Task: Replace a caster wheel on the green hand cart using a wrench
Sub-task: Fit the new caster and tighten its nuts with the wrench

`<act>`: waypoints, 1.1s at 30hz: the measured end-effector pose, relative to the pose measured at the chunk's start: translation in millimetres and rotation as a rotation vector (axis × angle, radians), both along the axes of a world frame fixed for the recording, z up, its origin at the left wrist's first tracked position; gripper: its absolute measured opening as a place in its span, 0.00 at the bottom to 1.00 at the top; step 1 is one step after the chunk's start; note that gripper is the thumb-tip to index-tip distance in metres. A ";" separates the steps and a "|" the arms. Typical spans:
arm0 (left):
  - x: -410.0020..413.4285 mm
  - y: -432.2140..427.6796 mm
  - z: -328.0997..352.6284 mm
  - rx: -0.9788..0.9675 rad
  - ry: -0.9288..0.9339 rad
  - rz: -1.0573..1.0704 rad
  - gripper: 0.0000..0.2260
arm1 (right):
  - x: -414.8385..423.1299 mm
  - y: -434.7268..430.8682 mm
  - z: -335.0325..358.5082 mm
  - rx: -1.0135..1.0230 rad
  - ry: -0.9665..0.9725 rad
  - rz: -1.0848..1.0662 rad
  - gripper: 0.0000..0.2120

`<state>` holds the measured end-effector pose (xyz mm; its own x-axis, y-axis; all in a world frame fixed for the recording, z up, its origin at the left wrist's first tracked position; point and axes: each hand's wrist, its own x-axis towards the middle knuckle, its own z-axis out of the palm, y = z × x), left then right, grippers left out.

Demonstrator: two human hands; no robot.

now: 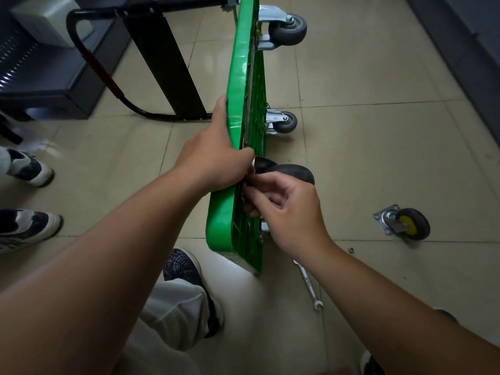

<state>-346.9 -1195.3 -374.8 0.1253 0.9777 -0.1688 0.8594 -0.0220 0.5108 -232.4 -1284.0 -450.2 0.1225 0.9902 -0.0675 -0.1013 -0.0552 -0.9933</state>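
**A:** Status, L to R?

**B:** Left hand [213,155] wraps its fingers over the upper edge of the green hand cart [238,85]. The cart stands on its long side, running 6 to 12 o'clock. Right hand [284,207] has fingers curled on the base of the black caster [289,173], against the deck's underside. Any nut or bolt under them is hidden; we cannot tell.

**A:** Risks?

**B:** We judge the wheel is only hand-seated, not wrench-tight.
- If the left grip slackens, the cart could tip toward 3 o'clock onto the right hand.
- If the fingers slip, the caster or a fastener drops and rolls across the tiles.
- Cross-threading is poss. if the plate sits skew.

**A:** Surroundings?

**B:**
- 9 o'clock: a bystander's shoes [27,169], near.
- 11 o'clock: the black handle [89,58], down by the floor.
- 12–1 o'clock: two grey casters [288,29], fitted.
- 5 o'clock: the wrench [308,285] on the floor, partly under the right forearm, untouched.
- 4 o'clock: a small loose ring [351,249], prob. a nut or washer.
- 3 o'clock: a yellow-hub caster [405,224] lying loose, well apart from the cart.
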 end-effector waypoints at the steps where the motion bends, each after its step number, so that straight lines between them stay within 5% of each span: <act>1: 0.1 0.0 0.0 0.004 -0.001 0.004 0.44 | -0.7 1.3 0.8 -0.030 -0.020 -0.009 0.04; 5: -0.2 -0.6 0.4 -0.001 -0.021 0.001 0.44 | 0.4 0.9 -0.7 -0.011 -0.239 -0.016 0.09; 12: 2.1 0.0 1.4 0.008 0.021 0.014 0.44 | -2.3 -1.0 2.8 -0.009 -0.050 -0.009 0.07; 33: 3.1 -1.5 1.3 0.010 0.006 0.022 0.43 | 3.3 -1.3 0.3 0.005 0.032 0.004 0.06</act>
